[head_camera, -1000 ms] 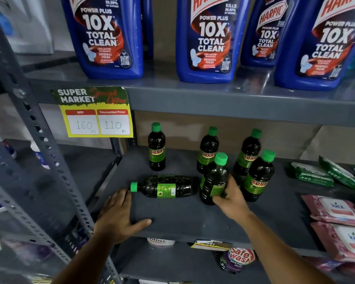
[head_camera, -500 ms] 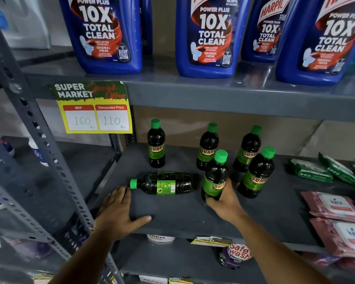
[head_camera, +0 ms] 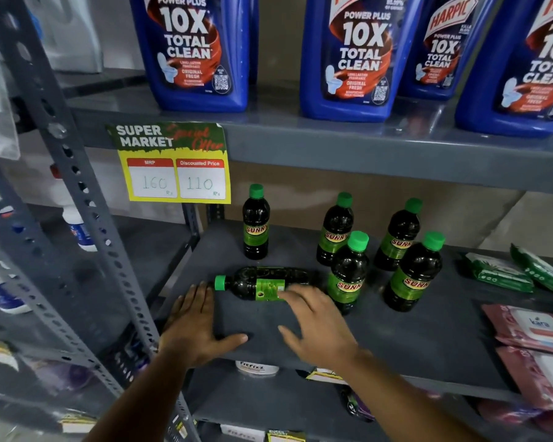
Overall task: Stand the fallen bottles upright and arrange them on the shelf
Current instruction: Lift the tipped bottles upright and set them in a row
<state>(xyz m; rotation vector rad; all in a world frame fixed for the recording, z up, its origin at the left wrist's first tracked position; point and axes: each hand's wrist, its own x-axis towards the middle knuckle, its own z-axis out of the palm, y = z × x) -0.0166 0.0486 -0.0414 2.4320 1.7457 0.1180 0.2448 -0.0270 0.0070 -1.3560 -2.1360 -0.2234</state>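
One dark bottle with a green cap (head_camera: pixel 262 283) lies on its side on the grey shelf (head_camera: pixel 412 342), cap pointing left. Several like bottles stand upright: one at the back left (head_camera: pixel 255 223), a front one (head_camera: pixel 348 272) just right of the fallen bottle, and others behind and to the right (head_camera: pixel 414 272). My right hand (head_camera: pixel 316 323) hovers open, its fingertips at the fallen bottle's label. My left hand (head_camera: pixel 195 323) rests flat on the shelf's front edge, fingertips near the cap.
Large blue cleaner bottles (head_camera: pixel 192 49) fill the shelf above, with a yellow price card (head_camera: pixel 173 164) hanging from it. Green packets (head_camera: pixel 498 272) and pink wipe packs (head_camera: pixel 530 327) lie to the right. A perforated grey upright (head_camera: pixel 77 199) stands at the left.
My right hand let go of the front upright bottle, which now stands alone, and moved left to the fallen bottle. My left hand stayed on the shelf edge.
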